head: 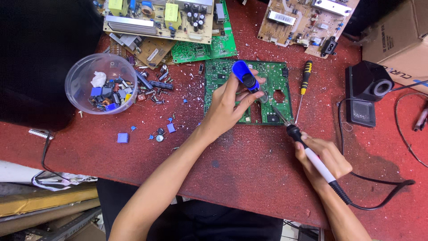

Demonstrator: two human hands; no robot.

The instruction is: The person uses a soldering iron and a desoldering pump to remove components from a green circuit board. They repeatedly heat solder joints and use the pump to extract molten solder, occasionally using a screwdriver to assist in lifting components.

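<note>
On green board point(223, 80) | left hand point(225, 109) blue pump point(245, 76) | right hand point(325, 160) iron point(307, 149)

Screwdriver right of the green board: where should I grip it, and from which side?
Grip the screwdriver by its yellow-and-black handle at the far end, coming from above. It lies flat, thin shaft pointing toward the person, tip near the soldering iron, so the handle end is clearer.

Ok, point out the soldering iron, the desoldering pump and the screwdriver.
soldering iron point(317, 161), head view, on its white handle in the right hand.
desoldering pump point(245, 76), head view, on its blue body in the left hand.
screwdriver point(306, 76), head view, on its yellow-and-black handle.
</note>
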